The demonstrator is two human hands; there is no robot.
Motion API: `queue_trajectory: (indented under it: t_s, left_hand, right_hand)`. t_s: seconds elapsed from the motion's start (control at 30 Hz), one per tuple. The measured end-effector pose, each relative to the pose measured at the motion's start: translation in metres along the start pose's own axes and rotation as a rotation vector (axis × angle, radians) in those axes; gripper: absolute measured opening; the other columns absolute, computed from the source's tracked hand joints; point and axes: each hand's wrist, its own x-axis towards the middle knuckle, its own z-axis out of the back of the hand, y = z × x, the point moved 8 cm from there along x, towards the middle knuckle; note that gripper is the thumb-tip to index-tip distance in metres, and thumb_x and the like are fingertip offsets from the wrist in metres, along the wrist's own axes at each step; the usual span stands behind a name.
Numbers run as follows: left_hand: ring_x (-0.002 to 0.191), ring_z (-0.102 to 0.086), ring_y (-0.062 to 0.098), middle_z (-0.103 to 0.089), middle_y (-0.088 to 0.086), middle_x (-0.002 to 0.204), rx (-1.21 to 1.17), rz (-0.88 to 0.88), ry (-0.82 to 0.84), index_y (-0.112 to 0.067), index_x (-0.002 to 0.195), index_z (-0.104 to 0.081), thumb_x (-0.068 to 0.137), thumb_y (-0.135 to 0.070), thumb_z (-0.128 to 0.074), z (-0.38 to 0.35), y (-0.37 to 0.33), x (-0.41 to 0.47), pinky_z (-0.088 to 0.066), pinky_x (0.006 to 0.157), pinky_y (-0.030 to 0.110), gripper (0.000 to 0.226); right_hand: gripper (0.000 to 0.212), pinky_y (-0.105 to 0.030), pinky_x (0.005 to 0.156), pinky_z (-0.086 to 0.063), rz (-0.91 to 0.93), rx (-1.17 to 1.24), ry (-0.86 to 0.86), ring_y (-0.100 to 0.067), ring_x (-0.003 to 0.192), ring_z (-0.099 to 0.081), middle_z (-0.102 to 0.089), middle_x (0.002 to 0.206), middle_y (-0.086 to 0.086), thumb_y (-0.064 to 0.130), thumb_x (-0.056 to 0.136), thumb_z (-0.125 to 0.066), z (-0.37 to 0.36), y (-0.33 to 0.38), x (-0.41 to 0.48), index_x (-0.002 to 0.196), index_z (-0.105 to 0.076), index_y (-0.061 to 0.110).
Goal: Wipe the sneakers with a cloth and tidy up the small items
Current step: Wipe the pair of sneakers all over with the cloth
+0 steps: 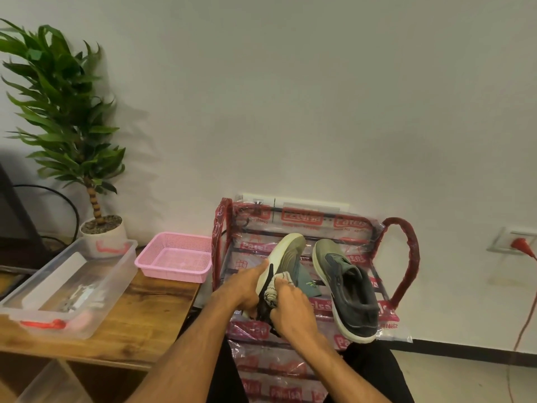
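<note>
Two grey-green sneakers with white soles are over a plastic-wrapped red rack [405, 251]. My left hand [242, 287] grips one sneaker [286, 254] by its sole edge, tilted with the toe pointing up and away. Against that shoe's side my right hand [290, 309] presses a bunched white cloth [277, 285], fingers curled round it. The second sneaker [347, 289] lies on the rack's top shelf to the right, opening facing me.
A wooden table [139, 321] on the left carries a clear plastic box [113, 289] with small items inside and a pink basket [174, 257]. A potted plant [72, 126] stands behind. A red cable [526, 312] hangs from a wall socket at right.
</note>
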Motion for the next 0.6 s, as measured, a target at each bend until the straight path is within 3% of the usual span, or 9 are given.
queue_trajectory:
  t_s: [0.1, 0.17, 0.43, 0.6]
  left_hand:
    - [0.135, -0.04, 0.033, -0.038, 0.016, 0.149, 0.015, -0.007, -0.01, -0.037, 0.154, 0.001, 0.08, 0.003, -0.068, 0.001, -0.001, 0.0, -0.042, 0.106, 0.041, 0.109]
    - [0.131, -0.044, 0.032, -0.041, 0.016, 0.147, 0.022, -0.009, -0.014, -0.038, 0.154, 0.002, 0.079, 0.0, -0.069, 0.0, -0.001, 0.001, -0.044, 0.105, 0.042, 0.11]
    - [0.114, -0.056, 0.031, -0.049, 0.017, 0.134, -0.013, -0.006, -0.034, -0.032, 0.154, -0.004, 0.082, 0.006, -0.061, 0.004, -0.002, -0.002, -0.054, 0.089, 0.038, 0.099]
    - [0.123, -0.051, 0.034, -0.046, 0.019, 0.137, -0.025, -0.003, -0.05, -0.032, 0.153, -0.008, 0.084, 0.003, -0.06, 0.004, -0.002, -0.003, -0.049, 0.097, 0.041, 0.094]
  right_hand:
    - [0.049, -0.033, 0.071, -0.04, 0.025, 0.11, 0.017, -0.024, 0.098, -0.058, -0.061, 0.109, -0.008, -0.005, 0.08, -0.046, -0.009, 0.005, -0.025, 0.125, -0.044, 0.012]
    - [0.056, -0.035, 0.072, -0.049, 0.014, 0.204, -0.029, -0.02, 0.09, -0.061, -0.064, 0.106, -0.004, -0.008, 0.076, -0.046, -0.012, 0.003, -0.026, 0.126, -0.047, 0.017]
    - [0.052, -0.034, 0.065, -0.052, -0.066, 0.248, -0.132, -0.024, 0.085, -0.066, -0.07, 0.094, -0.004, -0.006, 0.076, -0.049, -0.005, -0.002, 0.011, 0.123, -0.054, 0.017]
    - [0.038, -0.041, 0.065, -0.056, -0.088, 0.261, -0.154, -0.024, 0.078, -0.065, -0.069, 0.085, -0.001, -0.002, 0.076, -0.047, -0.003, -0.001, 0.017, 0.103, -0.06, 0.022]
